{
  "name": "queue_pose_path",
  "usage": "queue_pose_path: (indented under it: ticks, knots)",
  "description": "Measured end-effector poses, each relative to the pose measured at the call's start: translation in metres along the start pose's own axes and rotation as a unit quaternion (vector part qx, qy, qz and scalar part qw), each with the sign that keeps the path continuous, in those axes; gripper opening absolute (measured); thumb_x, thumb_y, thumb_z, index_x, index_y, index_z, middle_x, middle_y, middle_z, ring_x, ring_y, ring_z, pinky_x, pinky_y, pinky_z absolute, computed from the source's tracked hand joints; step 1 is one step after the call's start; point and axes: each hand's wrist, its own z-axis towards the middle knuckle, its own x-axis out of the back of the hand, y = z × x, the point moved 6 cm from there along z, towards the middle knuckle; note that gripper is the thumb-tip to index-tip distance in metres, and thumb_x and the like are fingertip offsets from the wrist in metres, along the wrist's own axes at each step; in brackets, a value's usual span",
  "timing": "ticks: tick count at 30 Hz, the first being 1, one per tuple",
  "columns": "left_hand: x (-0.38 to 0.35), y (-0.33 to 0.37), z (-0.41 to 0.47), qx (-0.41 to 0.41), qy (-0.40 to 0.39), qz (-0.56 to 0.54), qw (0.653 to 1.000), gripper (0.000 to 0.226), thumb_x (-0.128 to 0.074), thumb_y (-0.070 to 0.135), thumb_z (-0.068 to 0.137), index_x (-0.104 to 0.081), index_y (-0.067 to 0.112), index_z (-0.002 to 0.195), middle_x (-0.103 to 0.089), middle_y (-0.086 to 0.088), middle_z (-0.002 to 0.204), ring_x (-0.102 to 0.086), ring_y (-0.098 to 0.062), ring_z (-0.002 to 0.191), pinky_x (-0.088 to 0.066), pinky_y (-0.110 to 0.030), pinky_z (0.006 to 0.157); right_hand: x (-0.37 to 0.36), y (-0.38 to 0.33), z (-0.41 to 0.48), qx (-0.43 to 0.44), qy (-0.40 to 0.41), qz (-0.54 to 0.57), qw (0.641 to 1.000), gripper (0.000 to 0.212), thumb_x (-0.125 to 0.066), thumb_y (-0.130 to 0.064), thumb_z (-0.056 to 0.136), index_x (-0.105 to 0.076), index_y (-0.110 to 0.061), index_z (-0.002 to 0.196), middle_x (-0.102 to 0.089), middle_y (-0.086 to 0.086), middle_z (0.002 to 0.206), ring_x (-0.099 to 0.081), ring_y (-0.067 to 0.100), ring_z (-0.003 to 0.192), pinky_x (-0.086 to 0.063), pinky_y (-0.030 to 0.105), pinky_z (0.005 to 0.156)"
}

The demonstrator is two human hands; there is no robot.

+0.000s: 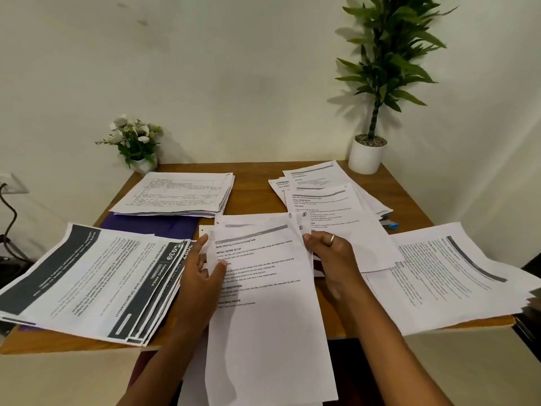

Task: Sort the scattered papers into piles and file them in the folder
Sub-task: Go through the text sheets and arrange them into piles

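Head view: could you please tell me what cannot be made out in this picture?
All in the head view:
- Purple folder: mostly under the dark-banded pile and the far left pile; open or closed, unclear.
- Blue object: largely under the far right stack; unidentifiable.
- Held sheets: bottom cut off by the frame edge; count unclear.
- Small print on the piles: blurred, unreadable.

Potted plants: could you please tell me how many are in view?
2: a small flowering plant at the table's back left, and a tall leafy plant at its back right.
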Motion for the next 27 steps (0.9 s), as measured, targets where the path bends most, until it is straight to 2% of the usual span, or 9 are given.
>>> queue_pose_path:
  ticks: [3,5,8,11,15,18,21,24,27]
  knots:
    - [-0.004,0.003,0.007,-0.022,-0.014,0.089,0.996,0.074,-0.071,0.026,0.095,-0.032,0.05,0.153,-0.042,0.021,0.14,-0.053,-0.009,0.119,-0.058,-0.03,0.085,0.0,-0.011,0.004,0.042,0.014,-0.073,0.996,0.02,-0.075,-0.015,0.091,-0.068,-0.024,0.107,-0.077,-0.01,0.084,-0.073,0.009,0.085,-0.056,0.017,0.063]
    - [-0.007,0.005,0.013,-0.025,-0.017,0.075,0.997,0.06,-0.068,0.02,0.097,-0.047,0.047,0.146,-0.047,0.019,0.143,-0.055,-0.011,0.123,-0.058,-0.038,0.094,0.0,-0.019,0.006,0.087,0.037,-0.137,0.986,0.029,-0.077,-0.013,0.09,-0.058,-0.026,0.108,-0.072,-0.003,0.078,-0.07,0.006,0.08,-0.053,0.012,0.063]
    - [-0.013,0.016,0.016,-0.051,0.0,0.047,0.998,0.031,-0.061,0.011,0.099,-0.07,0.036,0.115,-0.062,0.01,0.128,-0.065,-0.015,0.109,-0.06,-0.027,0.076,-0.001,-0.024,0.008,0.153,0.061,-0.231,0.959,0.014,-0.072,-0.017,0.094,-0.062,-0.026,0.098,-0.068,-0.008,0.091,-0.064,0.004,0.082,-0.05,0.008,0.07]
    - [-0.017,0.013,0.018,-0.046,0.012,0.032,0.998,0.026,-0.058,0.009,0.101,-0.073,0.031,0.1,-0.066,0.005,0.114,-0.069,-0.022,0.096,-0.054,-0.023,0.059,-0.004,-0.018,0.013,0.139,0.051,-0.279,0.949,0.012,-0.073,-0.029,0.093,-0.069,-0.029,0.105,-0.066,-0.015,0.111,-0.06,0.001,0.094,-0.049,0.01,0.078]
    - [-0.018,-0.003,0.009,-0.032,0.022,0.024,0.999,0.024,-0.06,0.012,0.1,-0.071,0.033,0.099,-0.065,0.006,0.116,-0.067,-0.019,0.104,-0.062,-0.036,0.074,-0.014,-0.002,0.013,0.087,0.011,-0.279,0.956,0.036,-0.083,-0.036,0.083,-0.071,-0.03,0.116,-0.059,-0.017,0.121,-0.052,0.002,0.113,-0.042,0.014,0.092]
    - [-0.019,0.001,0.003,-0.056,0.03,0.048,0.997,0.021,-0.061,0.012,0.1,-0.071,0.03,0.102,-0.062,0.007,0.116,-0.064,-0.015,0.106,-0.056,-0.019,0.068,-0.022,0.012,0.009,0.071,-0.002,-0.29,0.954,0.037,-0.086,-0.033,0.08,-0.073,-0.029,0.114,-0.063,-0.012,0.125,-0.055,0.007,0.118,-0.044,0.025,0.104]
    - [-0.023,0.007,0.0,-0.058,0.032,0.064,0.996,0.012,-0.066,0.029,0.098,-0.072,0.028,0.108,-0.063,0.009,0.111,-0.064,-0.011,0.104,-0.051,-0.01,0.065,-0.032,0.018,0.004,0.086,-0.01,-0.332,0.939,0.042,-0.084,-0.035,0.082,-0.072,-0.024,0.121,-0.064,-0.006,0.131,-0.057,0.01,0.119,-0.045,0.026,0.102]
    - [-0.03,0.007,-0.001,-0.05,0.014,0.064,0.997,0.038,-0.063,0.065,0.089,-0.075,0.032,0.103,-0.064,0.009,0.104,-0.068,-0.015,0.096,-0.059,-0.023,0.063,-0.047,0.018,-0.006,0.124,-0.021,-0.362,0.924,0.034,-0.068,-0.04,0.095,-0.068,-0.025,0.126,-0.064,-0.011,0.13,-0.055,0.003,0.113,-0.046,0.026,0.103]
    - [-0.036,0.001,0.001,-0.059,0.004,0.142,0.988,0.048,-0.057,0.082,0.079,-0.073,0.039,0.091,-0.063,0.009,0.11,-0.065,-0.02,0.106,-0.063,-0.036,0.07,-0.055,0.009,-0.014,0.159,0.002,-0.353,0.922,0.022,-0.05,-0.038,0.104,-0.058,-0.033,0.124,-0.064,-0.016,0.115,-0.063,0.004,0.097,-0.053,0.021,0.096]
